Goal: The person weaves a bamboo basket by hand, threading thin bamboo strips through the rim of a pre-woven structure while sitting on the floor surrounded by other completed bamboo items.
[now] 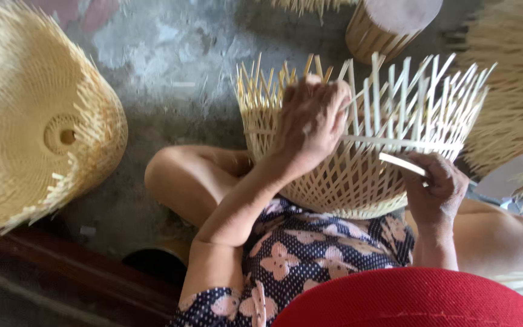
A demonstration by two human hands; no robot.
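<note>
So from the head view, we've got a half-woven bamboo basket sitting in the lap, bottom toward the body and the open end pointing away over the concrete floor. The lower part of the basket is already a tight crisscross lattice, so we'd say the base and a good chunk of the wall are done. Above that, the upright stakes poke out loose and uneven, so the upper wall and the rim look like they have yet to be woven.

The left hand is on the basket's near wall, fingers curled over the stakes and pressing on them; we can't tell whether it actually pinches one strip or just steadies the bunch. The right hand is at the basket's right side, low down, fingers closed around a flat bamboo strip that runs toward the weave. A horizontal band of strip already crosses the stakes just above that, so we reckon one round of the upper wall is partly in.

Left of the basket, well apart, lies a bigger woven piece on its side, its edges bristly. Beyond the basket there's a round stool-like bamboo thing, and more loose weaving to the right.
</note>
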